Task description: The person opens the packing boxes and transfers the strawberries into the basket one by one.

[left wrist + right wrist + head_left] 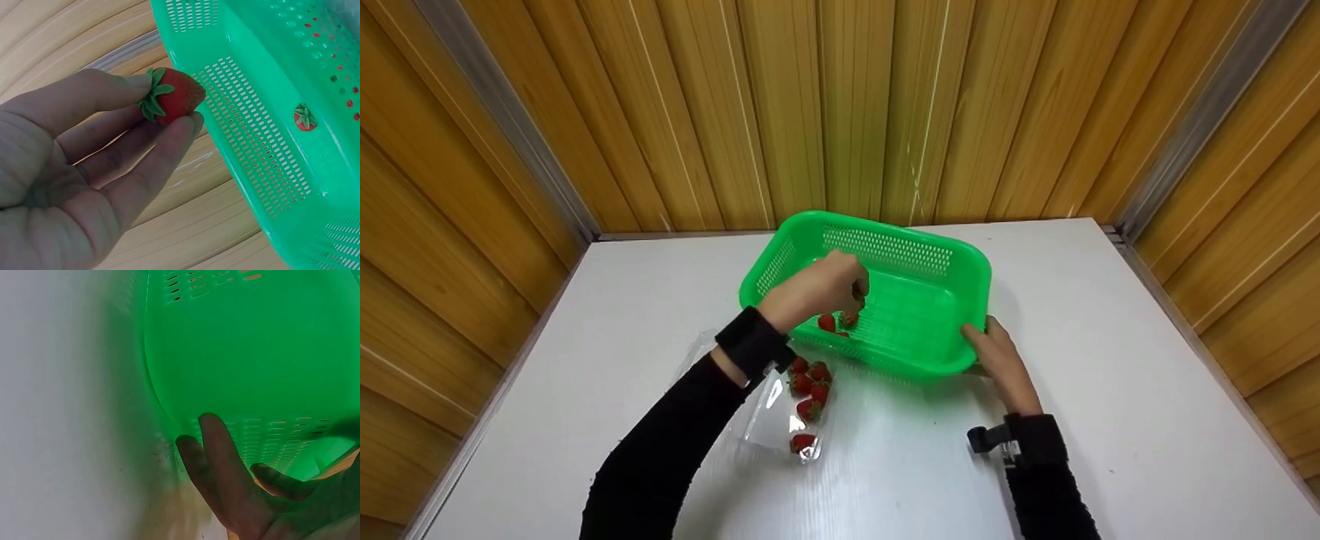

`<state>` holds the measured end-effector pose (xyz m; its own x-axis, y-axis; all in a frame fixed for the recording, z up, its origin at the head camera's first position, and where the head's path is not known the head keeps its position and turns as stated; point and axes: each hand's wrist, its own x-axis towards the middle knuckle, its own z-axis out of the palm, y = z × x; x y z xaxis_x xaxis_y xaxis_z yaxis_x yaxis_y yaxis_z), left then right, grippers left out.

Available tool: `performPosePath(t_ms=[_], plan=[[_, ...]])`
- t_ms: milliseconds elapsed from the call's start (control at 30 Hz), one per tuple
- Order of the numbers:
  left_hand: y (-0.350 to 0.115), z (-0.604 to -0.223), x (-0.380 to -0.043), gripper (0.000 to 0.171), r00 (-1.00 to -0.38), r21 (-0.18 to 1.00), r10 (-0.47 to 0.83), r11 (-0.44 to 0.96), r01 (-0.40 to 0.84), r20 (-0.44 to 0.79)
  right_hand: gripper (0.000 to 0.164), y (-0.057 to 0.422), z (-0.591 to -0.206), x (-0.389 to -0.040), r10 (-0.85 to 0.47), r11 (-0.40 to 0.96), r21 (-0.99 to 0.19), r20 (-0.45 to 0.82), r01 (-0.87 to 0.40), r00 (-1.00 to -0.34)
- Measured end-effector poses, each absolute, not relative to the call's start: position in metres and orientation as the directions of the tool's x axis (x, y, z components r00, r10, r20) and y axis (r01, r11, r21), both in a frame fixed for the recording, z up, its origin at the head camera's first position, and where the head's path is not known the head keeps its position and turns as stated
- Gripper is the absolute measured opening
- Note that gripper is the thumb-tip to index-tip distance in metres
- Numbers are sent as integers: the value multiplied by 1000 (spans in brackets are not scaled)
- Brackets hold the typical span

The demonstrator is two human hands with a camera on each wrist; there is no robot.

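Note:
My left hand point(821, 286) is over the left part of a green plastic basket point(915, 311). Seen from the left wrist, its thumb and fingertips pinch a single strawberry point(183, 93) near the leafy end, its tip pointing away from the palm. A few strawberries point(826, 322) lie on the basket floor, partly hidden by that hand and the near wall. At the basket's right end, my right hand point(999, 358) grips the rim, thumb on top. Its other fingers point(222, 450) are against the outside and underside in the right wrist view.
A clear plastic container point(769, 409) holding several strawberries point(801, 385) lies in front of the basket, partly behind the left forearm. Both stand on a white table point(900, 465). Yellow wood-patterned walls point(855, 112) enclose the back and sides.

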<state>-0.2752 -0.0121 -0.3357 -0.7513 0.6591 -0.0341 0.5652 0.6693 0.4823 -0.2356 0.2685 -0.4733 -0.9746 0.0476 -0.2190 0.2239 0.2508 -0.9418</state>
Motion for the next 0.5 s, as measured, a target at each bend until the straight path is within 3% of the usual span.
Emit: performPosePath(t_ms=[500], plan=[[-5, -347, -299, 42, -752, 487, 658, 670, 560, -40, 51, 270, -473, -238, 38, 251, -944, -211, 214, -977]])
